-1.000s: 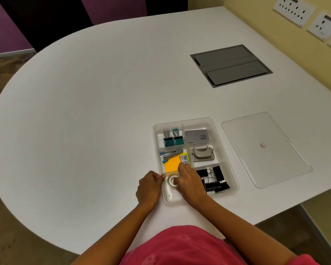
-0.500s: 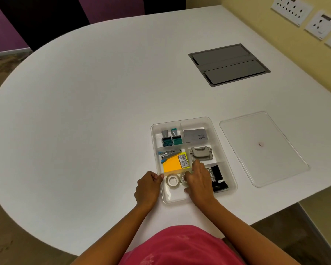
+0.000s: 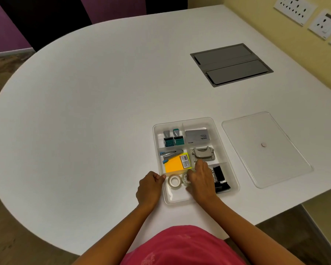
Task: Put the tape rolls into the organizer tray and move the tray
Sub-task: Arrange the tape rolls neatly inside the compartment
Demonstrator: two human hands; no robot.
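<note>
White rounded tabletop (image 3: 84,121) against a yellow wall with sockets (image 3: 294,9); a grey hatch (image 3: 231,65) is set into the surface.

Two tape rolls lie in the near-left compartment of the clear plastic organizer tray (image 3: 225,150). The white-cored tape roll (image 3: 174,181) lies flat and uncovered. The second, clear tape roll (image 3: 185,178) sits just right of it, touching or nearly so, partly under the right hand (image 3: 201,178).

Change: one second ago only one roll showed, under the right hand's fingers; half a second ago both were visible, as now. The right hand has shifted rightward across the tray; its fingers reach over the divider toward the grey hole punch (image 3: 203,153), fingertips curled against the clear roll. Whether it grips the roll cannot be told.

Left hand (image 3: 149,188) loosely curled, thumb and fingertips pinching the tray's left rim, unchanged.

Other compartments: yellow sticky-note pad (image 3: 175,165), blue-and-grey stapler (image 3: 170,153), teal stamps (image 3: 173,139), grey card box (image 3: 198,137), black binder clips (image 3: 221,178).

Clear flat lid (image 3: 266,148) lies on the tabletop right of the tray, apart from it.
</note>
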